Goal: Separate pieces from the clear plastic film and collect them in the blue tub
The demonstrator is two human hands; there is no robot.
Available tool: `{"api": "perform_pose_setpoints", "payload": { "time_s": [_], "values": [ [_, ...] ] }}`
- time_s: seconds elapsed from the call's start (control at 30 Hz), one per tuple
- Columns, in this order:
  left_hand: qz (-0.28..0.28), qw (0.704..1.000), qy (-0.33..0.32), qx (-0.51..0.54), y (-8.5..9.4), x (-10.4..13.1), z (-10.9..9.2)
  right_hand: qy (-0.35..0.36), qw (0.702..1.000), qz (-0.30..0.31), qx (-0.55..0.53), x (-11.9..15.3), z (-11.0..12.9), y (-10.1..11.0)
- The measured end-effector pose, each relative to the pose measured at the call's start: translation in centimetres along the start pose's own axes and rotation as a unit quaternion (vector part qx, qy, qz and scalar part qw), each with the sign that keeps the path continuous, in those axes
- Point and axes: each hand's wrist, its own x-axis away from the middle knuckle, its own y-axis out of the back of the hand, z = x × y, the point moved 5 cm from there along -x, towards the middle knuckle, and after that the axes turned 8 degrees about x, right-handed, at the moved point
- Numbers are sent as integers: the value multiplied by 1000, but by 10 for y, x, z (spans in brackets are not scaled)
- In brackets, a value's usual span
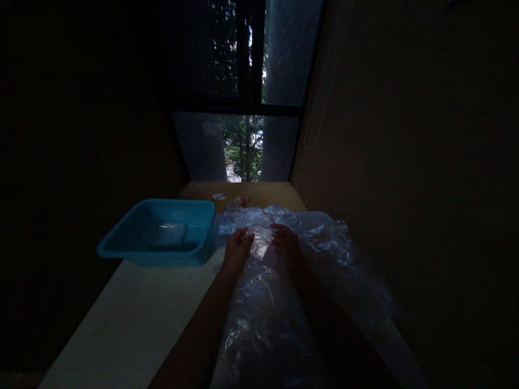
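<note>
Between my two hands is a small clear plastic bag (261, 241), flattened and shiny. My left hand (238, 246) pinches its left edge, thumb on top. At its right edge my right hand (287, 244) grips it with the fingers bent, one finger reaching over the far side. Crumpled clear plastic bags (263, 308) lie under and between my forearms, and more of them spread behind my hands and to the right. The dim light hides the finer details of the plastic.
A blue plastic basin (156, 256) stands on the white table (141, 313) at the left, with a clear flat packet (170, 234) inside. Beyond the table, a yellowish ledge (267, 190) holds a white scrap (219, 196). A window rises behind; dark walls close in both sides.
</note>
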Motion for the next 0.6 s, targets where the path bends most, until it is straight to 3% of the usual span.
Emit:
{"api": "perform_pose_setpoints", "payload": {
  "time_s": [0.3, 0.6],
  "values": [
    [6, 1000, 16, 26, -3, 1, 0, 34, 998, -37, 23, 4, 11, 4],
    [6, 1000, -13, 12, 1, -1, 1, 32, 997, -70, -29, -2, -4, 4]
  ]
}}
